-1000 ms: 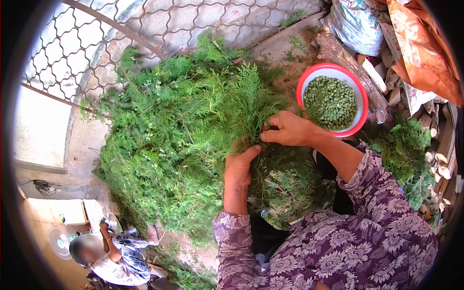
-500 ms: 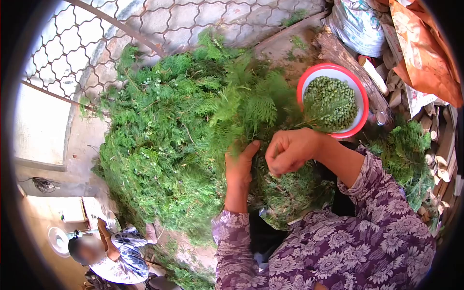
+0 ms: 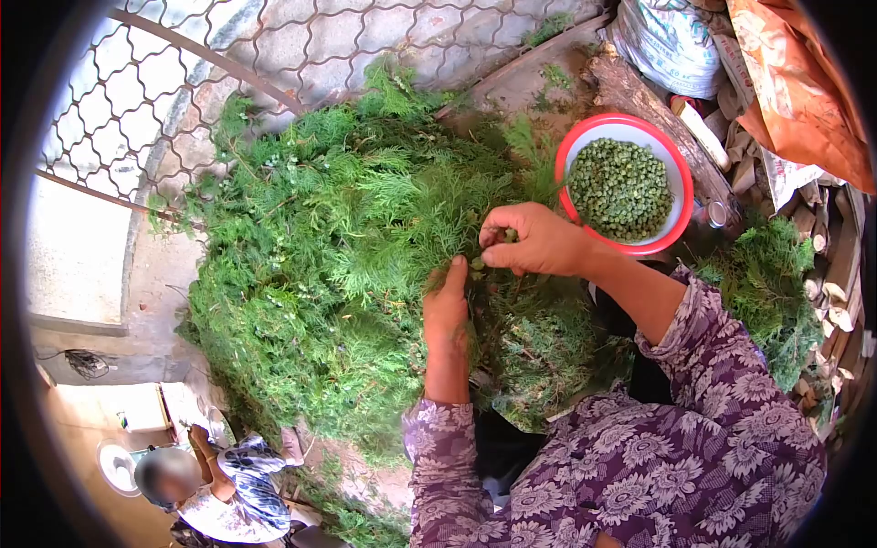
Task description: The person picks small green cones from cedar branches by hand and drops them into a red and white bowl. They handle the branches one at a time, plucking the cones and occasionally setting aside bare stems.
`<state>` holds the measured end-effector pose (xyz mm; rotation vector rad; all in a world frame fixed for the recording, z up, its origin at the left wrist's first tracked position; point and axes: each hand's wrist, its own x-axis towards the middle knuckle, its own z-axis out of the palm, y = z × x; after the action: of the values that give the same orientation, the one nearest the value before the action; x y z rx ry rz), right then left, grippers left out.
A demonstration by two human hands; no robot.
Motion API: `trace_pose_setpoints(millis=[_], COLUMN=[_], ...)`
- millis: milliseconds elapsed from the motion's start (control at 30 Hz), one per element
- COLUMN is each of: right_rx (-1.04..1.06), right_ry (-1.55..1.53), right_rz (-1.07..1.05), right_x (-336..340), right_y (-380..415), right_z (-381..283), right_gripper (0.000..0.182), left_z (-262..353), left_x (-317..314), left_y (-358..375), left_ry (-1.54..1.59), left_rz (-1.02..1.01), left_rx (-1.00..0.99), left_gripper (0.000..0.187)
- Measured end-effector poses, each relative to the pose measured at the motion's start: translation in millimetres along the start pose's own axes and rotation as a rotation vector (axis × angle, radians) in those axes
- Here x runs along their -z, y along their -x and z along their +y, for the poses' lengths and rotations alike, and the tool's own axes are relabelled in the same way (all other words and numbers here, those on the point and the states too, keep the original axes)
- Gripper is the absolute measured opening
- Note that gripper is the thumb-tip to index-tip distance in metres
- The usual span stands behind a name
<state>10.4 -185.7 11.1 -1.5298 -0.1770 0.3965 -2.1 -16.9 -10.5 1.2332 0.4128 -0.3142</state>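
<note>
My left hand [image 3: 446, 310] is closed around a leafy green conifer branch [image 3: 402, 196], thumb pointing up along it. The branch's feathery foliage fans out above that hand over the big heap of cut conifer branches [image 3: 301, 301]. Just right of my left thumb, my right hand [image 3: 544, 239] is curled in a pinch, with small green cones [image 3: 509, 236] showing between thumb and fingers. Beyond my right wrist stands a white basin with a red rim [image 3: 689, 196]. Many small round green cones [image 3: 621, 187] lie inside it.
A wavy metal grille [image 3: 301, 46] borders the heap at the back. A log [image 3: 639, 100], a white sack [image 3: 671, 55] and an orange sack [image 3: 804, 82] lie behind the basin. Chopped wood [image 3: 836, 301] is at right. Another person [image 3: 224, 502] sits at lower left.
My right hand has moved up and left, beside my left thumb, and now pinches at green cones. The branch's foliage has swung left and lower. The view has shifted slightly.
</note>
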Motion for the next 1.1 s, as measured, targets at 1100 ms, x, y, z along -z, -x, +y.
trace_pose_setpoints(millis=[1100], right_rx=[-0.073], right_ry=[-0.610], right_rz=[-0.319], right_x=[9.8], right_y=[8.6], right_z=[-16.4], right_gripper=[0.018], left_z=[-6.5], left_x=[2.3], left_y=[4.0], left_ry=[-0.028], left_rz=[-0.075], left_rx=[-0.090], left_gripper=[0.014])
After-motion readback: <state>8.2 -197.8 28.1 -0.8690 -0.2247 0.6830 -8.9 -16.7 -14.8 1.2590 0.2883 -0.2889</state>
